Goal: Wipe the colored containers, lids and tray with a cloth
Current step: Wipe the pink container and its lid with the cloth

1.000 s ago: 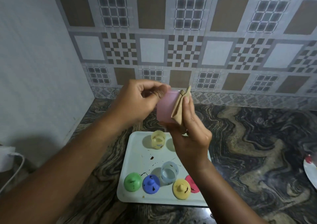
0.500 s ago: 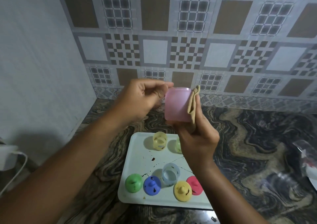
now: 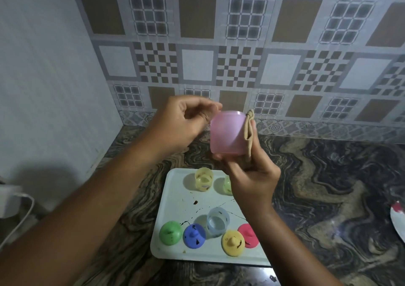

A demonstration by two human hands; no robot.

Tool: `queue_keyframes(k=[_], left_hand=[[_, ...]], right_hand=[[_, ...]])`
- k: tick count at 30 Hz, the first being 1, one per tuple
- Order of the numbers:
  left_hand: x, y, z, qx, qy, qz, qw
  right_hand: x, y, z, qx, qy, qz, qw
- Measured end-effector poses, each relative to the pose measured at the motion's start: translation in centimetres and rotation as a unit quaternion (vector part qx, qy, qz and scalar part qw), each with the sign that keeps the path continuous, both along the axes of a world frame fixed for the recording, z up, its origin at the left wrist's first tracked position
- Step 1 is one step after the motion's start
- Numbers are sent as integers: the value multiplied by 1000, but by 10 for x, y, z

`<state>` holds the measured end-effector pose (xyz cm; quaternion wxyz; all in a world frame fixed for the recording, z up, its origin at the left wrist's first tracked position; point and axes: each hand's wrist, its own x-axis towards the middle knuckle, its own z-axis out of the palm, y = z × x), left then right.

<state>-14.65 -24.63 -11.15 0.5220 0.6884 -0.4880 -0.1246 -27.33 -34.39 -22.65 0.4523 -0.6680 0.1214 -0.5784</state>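
- Tray (image 3: 175, 198): flat on the counter (image 3: 328, 187), stained, lying below the raised hands and nearer the person.
- Left hand (image 3: 184, 123): fingers curled at the container's left rim; a grip cannot be confirmed.
- Right hand (image 3: 252, 176): grips the pink container (image 3: 226, 132) from below.
- Pink container: aloft between both hands, axis near upright.
- Cloth (image 3: 249, 130): pressed against its right wall, under the right fingers.

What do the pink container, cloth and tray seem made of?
Pink container: probably translucent plastic, frosted; light shows through its wall. Cloth: soft beige fabric; it folds and creases. Tray: smooth white plastic or coated metal, unclear; stains sit on top.
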Motion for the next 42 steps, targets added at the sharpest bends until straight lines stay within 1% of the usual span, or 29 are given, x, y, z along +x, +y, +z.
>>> queue_keyframes(k=[2, 3, 5, 6, 8, 9, 10, 11, 12, 15, 17, 18, 19, 20, 21, 22, 23, 24, 25, 26, 27, 30, 32, 34, 35, 36, 38, 39, 42], left_hand=[[5, 0, -3, 20, 55, -14, 998], [5, -1, -4, 18, 75, -15, 997], [6, -2, -3, 12, 77, -5, 997], [6, -2, -2, 15, 51, 1, 999], [2, -2, 0, 22, -43, 12, 999], [-2, -1, 1, 13, -92, 17, 996], [-7, -1, 2, -4, -122, 17, 992], [-12, -1, 2, -24, -132, 18, 991], [-13, 0, 1, -41, -122, 16, 992], [-6, 1, 1, -31, 15, -9, 999], [-1, 1, 0, -15, 47, -18, 999], [-1, 2, 1, -15, 43, -13, 999], [-1, 1, 3, -16, 39, -4, 999], [-1, 0, 4, -13, 27, 2, 1000], [-1, 0, 5, -11, -4, 3, 1000], [-2, 0, 5, -7, -54, 12, 998], [-5, 0, 6, -10, -94, 17, 995], [-8, 0, 6, -19, -117, 19, 993], [-11, 1, 6, -31, -126, 19, 991], [-13, 1, 5, -42, -121, 20, 992], [-13, 1, 4, -48, -92, 21, 994], [-5, 1, 3, -29, 36, -6, 999], [-1, 0, 1, -24, 64, -14, 998], [-4, -1, 3, -35, 83, -10, 996], [-4, -1, 4, -36, 78, -4, 996], [-4, -1, 5, -35, 52, 1, 998], [-4, -1, 8, -25, -40, 20, 999], [-4, -1, 8, -23, -70, 33, 997], [-6, 0, 11, -23, -59, 52, 997]], right_hand=[[0, 3, 2, 50, -15, 37, 998], [0, 3, 2, 59, -16, 48, 997], [0, 4, 6, 48, -11, 45, 998], [0, 3, 9, 14, 7, 27, 1000], [1, -1, 4, -103, 52, -38, 993], [2, -5, 0, -138, 63, -50, 987], [3, -8, -3, -150, 65, -56, 985], [2, -7, -2, -139, 59, -50, 987], [1, -5, 1, -112, 45, -42, 992], [-3, 4, 7, 41, -27, 22, 999], [-1, 6, 4, 107, -41, 67, 991], [-1, 6, 4, 107, -41, 80, 990], [-2, 4, 5, 88, -41, 89, 991], [-3, 2, 8, 57, -21, 76, 995], [-3, 1, 10, 8, 11, 47, 999], [-3, 0, 10, -47, 37, 9, 998], [-3, -4, 6, -92, 42, -15, 995], [-2, -7, 4, -111, 39, -29, 993], [-3, -6, 4, -98, 29, -28, 994], [-3, -4, 7, -71, 13, -20, 997], [-4, -1, 8, -34, -6, -6, 999], [-6, 5, 12, 50, -29, 34, 998], [-6, 7, 17, 72, -35, 56, 995], [-6, 7, 17, 68, -33, 61, 995], [-6, 7, 18, 48, -26, 59, 997], [-6, 7, 20, 9, -10, 43, 999], [-5, 4, 21, -101, 32, 0, 994], [-5, 1, 20, -144, 47, -17, 988], [-8, -3, 25, -227, 51, -58, 971]])
